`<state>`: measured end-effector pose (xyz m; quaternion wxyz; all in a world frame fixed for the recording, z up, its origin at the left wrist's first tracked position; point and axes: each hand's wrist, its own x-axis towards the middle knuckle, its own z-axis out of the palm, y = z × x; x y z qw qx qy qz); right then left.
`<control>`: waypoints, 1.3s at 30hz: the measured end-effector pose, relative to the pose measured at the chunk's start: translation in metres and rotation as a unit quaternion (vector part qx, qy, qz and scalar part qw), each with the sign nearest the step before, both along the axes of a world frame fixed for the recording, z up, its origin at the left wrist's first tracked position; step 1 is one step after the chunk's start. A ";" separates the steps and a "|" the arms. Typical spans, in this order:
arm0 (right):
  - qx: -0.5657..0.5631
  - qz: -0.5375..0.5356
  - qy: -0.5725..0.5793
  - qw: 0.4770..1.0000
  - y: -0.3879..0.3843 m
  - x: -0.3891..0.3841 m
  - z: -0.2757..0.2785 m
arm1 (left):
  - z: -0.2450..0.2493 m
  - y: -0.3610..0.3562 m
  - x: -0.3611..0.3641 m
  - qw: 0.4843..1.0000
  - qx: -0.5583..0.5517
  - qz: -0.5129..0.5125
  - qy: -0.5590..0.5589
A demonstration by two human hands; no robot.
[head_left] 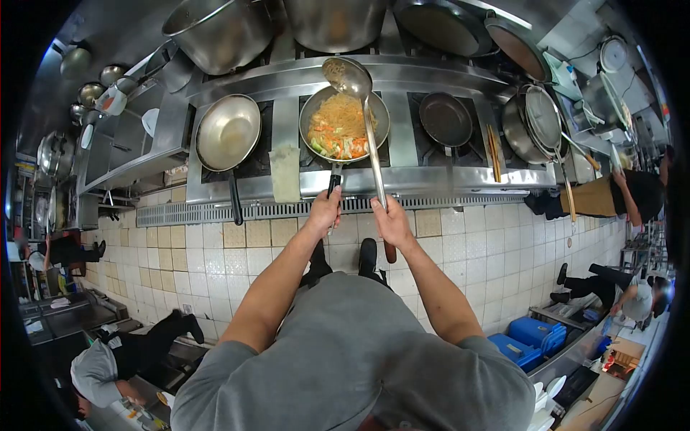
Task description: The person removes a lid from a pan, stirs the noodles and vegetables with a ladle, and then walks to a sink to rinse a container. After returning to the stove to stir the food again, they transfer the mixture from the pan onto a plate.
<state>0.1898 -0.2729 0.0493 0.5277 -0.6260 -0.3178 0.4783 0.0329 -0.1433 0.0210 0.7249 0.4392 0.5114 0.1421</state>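
Note:
My left hand (325,212) is wrapped round the black handle of a frying pan (384,123) on the stove. Noodles (339,113) lie in the pan's upper part, with chopped orange and green vegetables (338,144) below them. My right hand (392,221) grips the long metal shaft of a ladle (374,154), whose wooden end sticks out below the hand. The ladle's bowl is over the top edge of the pan, with some food bits in it. A folded pale cloth (285,174) hangs at the stove's front edge, left of my left hand.
An empty steel pan (228,133) sits on the left burner, its handle jutting over the front edge. A dark small pan (445,119) and chopsticks (494,153) are on the right. Large pots (219,36) stand behind. Several people work around the kitchen, one (632,194) at the right.

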 end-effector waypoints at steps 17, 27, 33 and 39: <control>-0.142 -0.016 -0.475 0.869 -0.017 0.012 -0.103 | 0.003 -0.002 -0.002 1.000 -0.005 -0.009 0.025; 0.000 0.016 -0.251 0.968 -0.015 0.015 -0.087 | 0.002 0.009 -0.006 0.998 -0.005 -0.023 0.049; -0.055 0.043 0.112 0.991 -0.021 0.010 0.041 | 0.002 0.020 -0.010 0.999 -0.031 -0.019 0.004; -0.126 0.000 -0.469 0.874 -0.007 0.023 0.002 | 0.000 0.026 -0.014 0.997 -0.056 -0.035 -0.032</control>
